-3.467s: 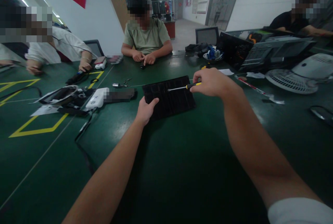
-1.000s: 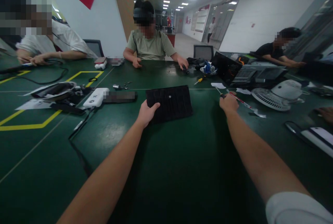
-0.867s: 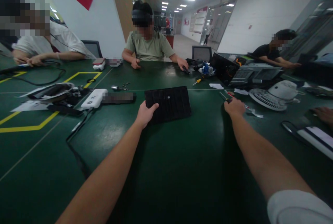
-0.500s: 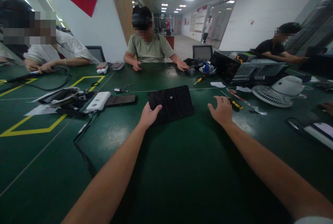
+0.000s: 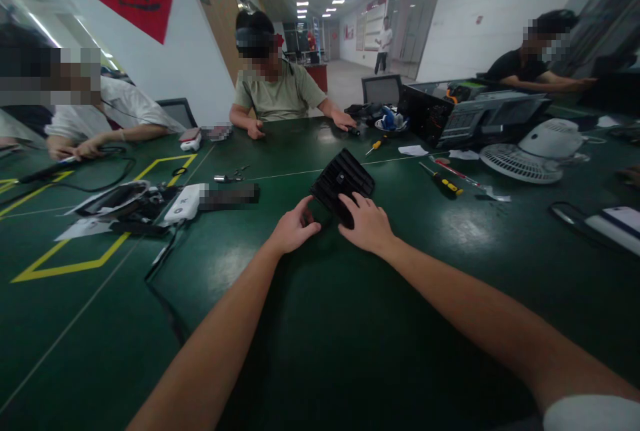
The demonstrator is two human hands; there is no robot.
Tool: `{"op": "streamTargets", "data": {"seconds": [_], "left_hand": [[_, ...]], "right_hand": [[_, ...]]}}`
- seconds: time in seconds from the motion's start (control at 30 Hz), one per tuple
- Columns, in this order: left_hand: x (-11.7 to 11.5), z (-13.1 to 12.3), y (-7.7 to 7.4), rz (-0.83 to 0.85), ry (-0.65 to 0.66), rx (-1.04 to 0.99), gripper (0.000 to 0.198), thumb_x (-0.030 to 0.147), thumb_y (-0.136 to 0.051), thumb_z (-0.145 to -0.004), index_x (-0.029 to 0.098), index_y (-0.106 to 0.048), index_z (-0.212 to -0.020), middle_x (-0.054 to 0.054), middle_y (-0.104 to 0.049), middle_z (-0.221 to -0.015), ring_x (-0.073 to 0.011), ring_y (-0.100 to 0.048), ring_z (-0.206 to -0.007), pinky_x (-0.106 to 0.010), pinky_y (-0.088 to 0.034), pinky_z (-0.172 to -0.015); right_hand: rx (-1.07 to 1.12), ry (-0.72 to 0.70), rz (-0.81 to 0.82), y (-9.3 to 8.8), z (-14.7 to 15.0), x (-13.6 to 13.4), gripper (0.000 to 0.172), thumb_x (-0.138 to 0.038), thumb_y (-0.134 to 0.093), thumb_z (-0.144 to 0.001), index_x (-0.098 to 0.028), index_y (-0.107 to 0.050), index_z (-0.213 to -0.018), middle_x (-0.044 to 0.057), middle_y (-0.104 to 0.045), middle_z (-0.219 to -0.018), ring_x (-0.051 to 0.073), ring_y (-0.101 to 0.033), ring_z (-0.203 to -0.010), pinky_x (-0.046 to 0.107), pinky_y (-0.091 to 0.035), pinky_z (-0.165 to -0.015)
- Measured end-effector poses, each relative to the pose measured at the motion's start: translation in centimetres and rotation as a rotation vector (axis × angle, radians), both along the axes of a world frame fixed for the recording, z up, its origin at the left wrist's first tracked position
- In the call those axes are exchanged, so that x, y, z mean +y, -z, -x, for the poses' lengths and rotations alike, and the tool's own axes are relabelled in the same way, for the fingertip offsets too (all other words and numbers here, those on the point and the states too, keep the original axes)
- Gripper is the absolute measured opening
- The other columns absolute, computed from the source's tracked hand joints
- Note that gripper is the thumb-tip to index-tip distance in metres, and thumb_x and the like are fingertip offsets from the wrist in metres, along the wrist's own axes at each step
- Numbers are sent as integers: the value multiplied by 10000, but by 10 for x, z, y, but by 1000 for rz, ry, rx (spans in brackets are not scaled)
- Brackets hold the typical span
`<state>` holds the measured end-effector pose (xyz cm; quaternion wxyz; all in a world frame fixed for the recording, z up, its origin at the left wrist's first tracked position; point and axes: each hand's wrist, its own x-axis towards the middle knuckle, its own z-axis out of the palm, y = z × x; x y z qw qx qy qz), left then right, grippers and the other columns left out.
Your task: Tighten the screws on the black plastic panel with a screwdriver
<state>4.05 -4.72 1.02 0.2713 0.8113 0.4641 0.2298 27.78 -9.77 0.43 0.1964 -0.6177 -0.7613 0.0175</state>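
A black slatted panel [image 5: 345, 176], like an air vent, has a small pale knob near its middle. It is tilted in front of me at the green table [image 5: 320, 324]. My right hand [image 5: 369, 223] is at its lower edge, fingers bent over the front and thumb below. The panel's lower corner is partly hidden by these fingers. My left hand [image 5: 294, 227] is just left of it, thumb and fingers apart with nothing between them. Its fingertips come close to the panel's left corner; I cannot tell if they touch.
On the left lie a white device [image 5: 185, 204] with a cable and a blurred dark flat object [image 5: 230, 197]. A yellow-black screwdriver [image 5: 445, 181], a white fan [image 5: 535, 151] and an opened computer case [image 5: 480, 117] are to the right. A person [image 5: 275, 84] sits opposite.
The left hand has let go of the panel, which has turned and tilted. My right hand has moved left from beside the screwdriver onto it. The view has shifted slightly.
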Motion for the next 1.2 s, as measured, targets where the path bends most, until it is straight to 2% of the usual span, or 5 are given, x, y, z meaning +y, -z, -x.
{"op": "streamTargets", "data": {"seconds": [0.13,0.27,0.5,0.77,1.2], "left_hand": [[0,2,0,31,-23,-39,760,437,-668,-828,231,-471,-1532,-29,-698,-994,-196,-634,-751,-366,-516,-740],[0,2,1,48,-47,-62,675,464,-685,-827,223,-563,-1446,-25,-692,-967,-191,-618,-737,-362,-509,-727],[6,4,7,42,-61,-82,577,495,-694,-836,235,-641,-1348,-35,-702,-963,-207,-623,-773,-367,-501,-731],[9,5,11,31,-67,-87,529,495,-706,-829,235,-682,-1289,-22,-706,-918,-195,-609,-725,-357,-494,-707],[8,4,10,32,-61,-89,457,516,-699,-841,235,-725,-1200,-44,-712,-934,-210,-612,-734,-368,-492,-705]], "right_hand": [[62,105,1,-2,-41,23,594,-228,-535,-960,-236,-500,-1553,151,-616,-1476,325,-649,-1218,536,-559,-965],[168,254,-70,4,-102,42,407,-372,-514,-1020,-214,-638,-1374,137,-748,-1212,311,-709,-1063,473,-560,-901],[315,516,-172,29,-185,67,464,-437,-620,-928,-174,-685,-1305,159,-775,-1176,346,-708,-1104,484,-515,-980],[588,739,-318,30,-211,65,401,-440,-678,-877,-140,-751,-1133,184,-775,-1081,362,-702,-1113,513,-512,-1015],[1670,661,-318,27,-243,60,270,-164,-695,-881,-236,-601,-1123,38,-748,-1145,200,-751,-997,419,-664,-806]]}}
